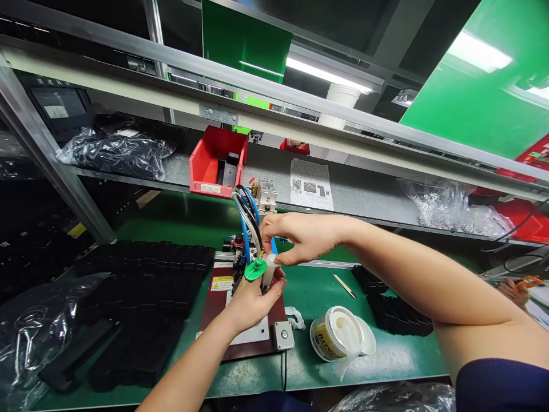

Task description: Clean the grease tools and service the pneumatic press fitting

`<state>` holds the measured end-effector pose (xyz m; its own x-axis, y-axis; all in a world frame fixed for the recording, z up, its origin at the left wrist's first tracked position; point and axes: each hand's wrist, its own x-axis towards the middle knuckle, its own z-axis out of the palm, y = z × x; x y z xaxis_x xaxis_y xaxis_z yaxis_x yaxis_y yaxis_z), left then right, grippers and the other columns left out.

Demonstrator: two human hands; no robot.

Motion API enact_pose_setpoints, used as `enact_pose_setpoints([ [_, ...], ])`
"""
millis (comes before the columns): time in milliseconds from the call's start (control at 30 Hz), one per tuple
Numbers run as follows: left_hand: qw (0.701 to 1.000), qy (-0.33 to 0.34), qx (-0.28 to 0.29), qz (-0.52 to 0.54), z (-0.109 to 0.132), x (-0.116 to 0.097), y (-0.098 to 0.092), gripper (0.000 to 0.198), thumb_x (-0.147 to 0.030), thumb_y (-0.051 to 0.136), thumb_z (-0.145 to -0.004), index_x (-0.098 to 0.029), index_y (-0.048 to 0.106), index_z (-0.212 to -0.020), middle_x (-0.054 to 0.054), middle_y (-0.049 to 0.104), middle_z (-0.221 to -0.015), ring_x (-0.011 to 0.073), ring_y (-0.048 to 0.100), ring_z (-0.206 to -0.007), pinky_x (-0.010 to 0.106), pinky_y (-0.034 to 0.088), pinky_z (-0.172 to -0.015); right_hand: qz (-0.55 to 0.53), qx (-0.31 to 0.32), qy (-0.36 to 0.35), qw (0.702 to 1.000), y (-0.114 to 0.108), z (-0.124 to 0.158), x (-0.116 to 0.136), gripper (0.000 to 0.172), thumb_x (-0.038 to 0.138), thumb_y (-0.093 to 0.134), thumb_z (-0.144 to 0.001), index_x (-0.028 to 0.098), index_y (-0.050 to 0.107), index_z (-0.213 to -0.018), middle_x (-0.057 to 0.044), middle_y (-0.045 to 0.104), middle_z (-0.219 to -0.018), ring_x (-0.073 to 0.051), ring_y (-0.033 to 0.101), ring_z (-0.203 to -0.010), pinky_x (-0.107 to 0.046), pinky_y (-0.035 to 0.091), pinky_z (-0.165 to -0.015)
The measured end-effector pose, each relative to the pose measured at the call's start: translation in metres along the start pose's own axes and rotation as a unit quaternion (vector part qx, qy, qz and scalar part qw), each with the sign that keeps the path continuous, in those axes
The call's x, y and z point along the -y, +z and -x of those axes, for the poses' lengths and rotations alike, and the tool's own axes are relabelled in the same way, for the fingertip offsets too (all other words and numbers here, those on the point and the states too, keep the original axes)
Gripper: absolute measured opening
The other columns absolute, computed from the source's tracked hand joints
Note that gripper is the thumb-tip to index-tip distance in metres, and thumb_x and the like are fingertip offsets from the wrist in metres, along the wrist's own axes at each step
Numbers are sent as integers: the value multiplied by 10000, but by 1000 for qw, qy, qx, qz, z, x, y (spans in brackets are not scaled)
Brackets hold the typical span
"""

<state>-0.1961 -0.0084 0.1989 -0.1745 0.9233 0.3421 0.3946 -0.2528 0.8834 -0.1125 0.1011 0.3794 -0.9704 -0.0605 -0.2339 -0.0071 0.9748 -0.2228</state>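
Note:
My left hand (249, 306) is wrapped around a translucent white tube (269, 269), held upright over the bench machine. A green cap-like piece (255, 269) rests across the fingers of that hand. Above the tube, my right hand (302, 234) is bent down with its fingers closed near a narrow blue piece (274, 246). Its thumb is at the tube's upper rim. The fingertips are partly hidden. Behind both hands stands the machine (214, 300), with a dark red base, blue, black and clear hoses (242, 220) and a push-button box (283, 335).
An open tub of pale paste (326, 337) stands right of the machine, its lid beside it. Nearby lie crumpled white tissue (295, 317) and a thin stick (344, 285). Black parts (150, 286) cover the left bench. A red bin (217, 163) sits on the shelf above.

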Motion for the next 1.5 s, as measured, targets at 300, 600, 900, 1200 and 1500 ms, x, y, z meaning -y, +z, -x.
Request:
enact_pose_setpoints([
  [300, 1000, 10, -5, 8, 1, 1, 0, 187, -362, 519, -863, -200, 597, -916, 29, 665, -845, 187, 623, -800, 318, 496, -775, 20, 0, 10, 1000, 4, -6, 1, 141, 152, 673, -705, 139, 631, -840, -64, 586, -962, -184, 543, -879, -304, 436, -802],
  [600, 1000, 8, -5, -4, 1, 2, -1, 198, -366, 518, -866, -201, 603, -932, 32, 676, -889, 191, 627, -848, 319, 491, -795, 18, -22, 14, 999, -1, -3, 5, 168, 88, 649, -683, 131, 607, -840, -51, 594, -908, -163, 537, -817, -277, 434, -729],
  [900, 999, 36, -20, -8, 1, 6, 0, 236, -368, 492, -894, -194, 614, -997, 56, 689, -985, 211, 632, -935, 348, 496, -852, 29, -67, -1, 997, 8, 5, 8, 204, 86, 655, -676, 127, 604, -869, -87, 575, -967, -204, 528, -908, -324, 451, -815],
  [1200, 995, 76, -48, -31, 1, 5, -1, 290, -399, 465, -896, -191, 639, -999, 73, 684, -899, 231, 638, -880, 403, 499, -897, 63, -127, -15, 990, 23, 13, 16, 87, 84, 620, -728, 138, 609, -795, -123, 559, -1064, -240, 495, -1018, -370, 430, -866],
  [1500, 995, 83, -52, -29, 1, 6, 0, 283, -361, 480, -900, -187, 616, -1076, 73, 684, -989, 221, 628, -972, 382, 496, -914, 68, -147, -6, 987, 28, 15, 16, 35, 97, 610, -772, 130, 613, -784, -143, 556, -1107, -246, 487, -1064, -381, 427, -879],
])
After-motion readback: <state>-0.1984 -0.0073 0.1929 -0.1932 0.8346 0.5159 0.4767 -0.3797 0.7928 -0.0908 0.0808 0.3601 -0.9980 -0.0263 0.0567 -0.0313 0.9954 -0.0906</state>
